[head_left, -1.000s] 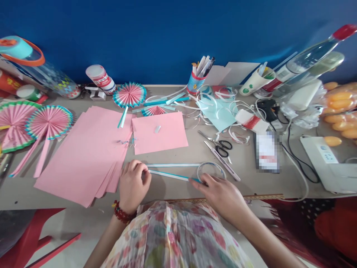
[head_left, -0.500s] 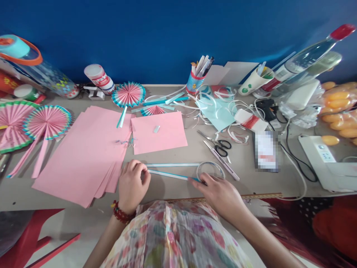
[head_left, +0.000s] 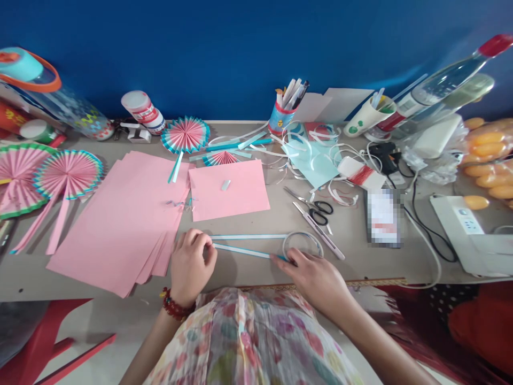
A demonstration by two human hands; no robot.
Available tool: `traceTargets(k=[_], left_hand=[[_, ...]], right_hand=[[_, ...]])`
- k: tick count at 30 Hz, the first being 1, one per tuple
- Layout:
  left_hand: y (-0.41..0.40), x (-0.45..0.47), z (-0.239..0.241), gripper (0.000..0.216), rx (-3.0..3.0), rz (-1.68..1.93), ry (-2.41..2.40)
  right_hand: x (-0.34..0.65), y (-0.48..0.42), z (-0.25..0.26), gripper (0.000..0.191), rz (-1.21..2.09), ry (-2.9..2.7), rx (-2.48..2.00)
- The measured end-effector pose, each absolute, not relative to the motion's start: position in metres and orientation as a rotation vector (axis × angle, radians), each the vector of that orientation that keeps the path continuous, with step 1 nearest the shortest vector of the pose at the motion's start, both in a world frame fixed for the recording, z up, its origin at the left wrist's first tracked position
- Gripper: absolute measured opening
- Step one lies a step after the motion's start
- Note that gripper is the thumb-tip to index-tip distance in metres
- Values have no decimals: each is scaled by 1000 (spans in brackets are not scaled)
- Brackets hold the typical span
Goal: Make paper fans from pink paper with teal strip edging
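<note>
Low centre of frame: the left hand point(head_left: 191, 264) pinches one end of the white-and-blue paper strip point(head_left: 244, 250); the right hand point(head_left: 316, 278) covers the other end, fingers together, pinching or pressing I cannot tell. The strip lies on the grey table point(head_left: 248, 270), pink sheets point(head_left: 124, 224) left, blue wall point(head_left: 224, 53) on top
</note>
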State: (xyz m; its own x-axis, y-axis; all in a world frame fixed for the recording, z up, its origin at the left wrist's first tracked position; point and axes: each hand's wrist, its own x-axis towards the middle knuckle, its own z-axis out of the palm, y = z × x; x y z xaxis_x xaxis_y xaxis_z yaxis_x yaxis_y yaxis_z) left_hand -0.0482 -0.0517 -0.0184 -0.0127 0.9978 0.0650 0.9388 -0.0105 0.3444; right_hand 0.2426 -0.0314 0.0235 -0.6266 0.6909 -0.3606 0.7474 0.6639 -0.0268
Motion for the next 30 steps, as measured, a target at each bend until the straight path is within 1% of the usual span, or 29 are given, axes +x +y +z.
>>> traceTargets(k=[7, 16, 20, 23, 26, 28, 30], left_hand=[[-52, -48, -19, 12, 2071, 445, 2073], [-57, -53, -25, 22, 1921, 693, 2015], [-61, -55, -15, 21, 1887, 881, 1982], [-57, -48, -1, 31, 2128, 857, 1663], [-48, -34, 6, 45, 2400, 616, 1103], [-41, -23, 1, 46, 2495, 503, 859], [-38, -14, -10, 45, 2551, 414, 727]], right_hand=[[243, -32, 21, 60, -247, 2576, 1125], [243, -33, 20, 62, -212, 2574, 1106], [243, -33, 19, 59, -203, 2568, 1111], [242, -33, 20, 58, -204, 2534, 1103], [241, -32, 23, 55, -208, 2531, 1094], [240, -32, 25, 51, -215, 2545, 1104], [239, -33, 25, 47, -225, 2546, 1122]])
